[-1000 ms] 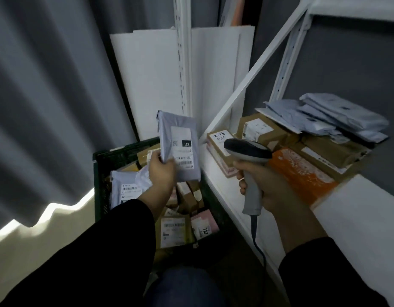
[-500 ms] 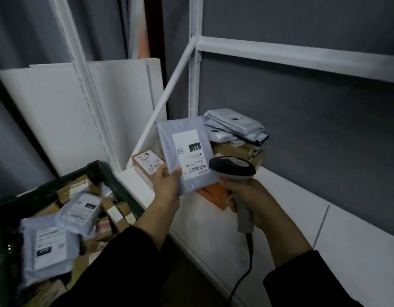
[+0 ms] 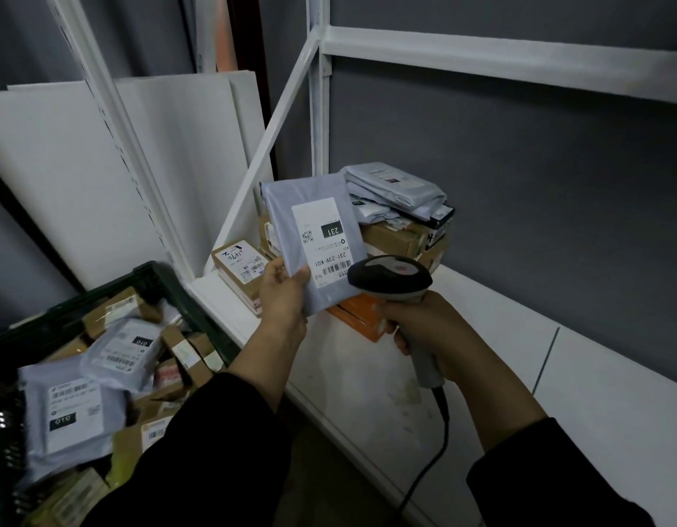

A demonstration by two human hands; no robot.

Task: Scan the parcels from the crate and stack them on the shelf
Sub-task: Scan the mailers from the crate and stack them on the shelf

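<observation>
Head view, near: both dark sleeves (image 3: 200, 450) are cut off by the lower frame edge. Crate (image 3: 101, 294), near left, holds mixed parcels, and its left part is out of frame. Left hand (image 3: 283, 294) pinches the lower left corner of a grey mailer parcel (image 3: 314, 237), label toward the camera. Right hand (image 3: 424, 325) is curled round the scanner (image 3: 390, 277) grip. The scanner head overlaps the parcel's lower right corner; contact cannot be determined. Shelf (image 3: 519, 336) board is bare right of the hands. Stacked parcels (image 3: 397, 192) at the far left corner are partly hidden behind the held parcel.
</observation>
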